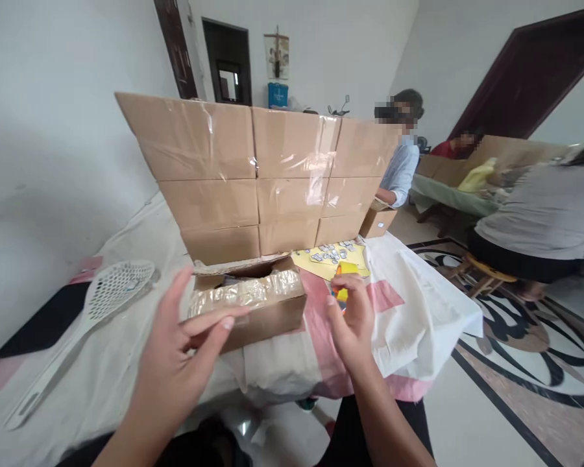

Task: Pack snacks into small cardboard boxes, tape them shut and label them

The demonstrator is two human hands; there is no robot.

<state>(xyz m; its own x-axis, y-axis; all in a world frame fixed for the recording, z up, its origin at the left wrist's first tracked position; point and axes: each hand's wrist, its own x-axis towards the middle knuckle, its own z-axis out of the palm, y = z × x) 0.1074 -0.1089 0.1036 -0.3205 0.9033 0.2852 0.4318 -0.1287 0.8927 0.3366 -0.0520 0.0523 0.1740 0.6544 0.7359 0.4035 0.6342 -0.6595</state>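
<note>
A small cardboard box (263, 314) stands in front of me, with crinkled shiny tape (248, 292) along its top edge. Its top is partly open, and dark contents barely show inside. My left hand (175, 350) is at the box's front left corner, one finger raised and another stretched along the taped edge, the thumb just below. To the right of the box, my right hand (353, 324) is closed around a small yellow and orange thing (346, 269), partly hidden by the fingers. Beyond that hand lies a yellow sheet (316, 263) with several small grey pieces on it.
A tall cardboard panel (292, 201) stands behind the box. On the left lie a white slotted scoop (119, 292) and a dark flat object (48, 318) on the white tablecloth (418, 324). A person (403, 168) is behind the panel beside another small box (377, 220); others sit at right.
</note>
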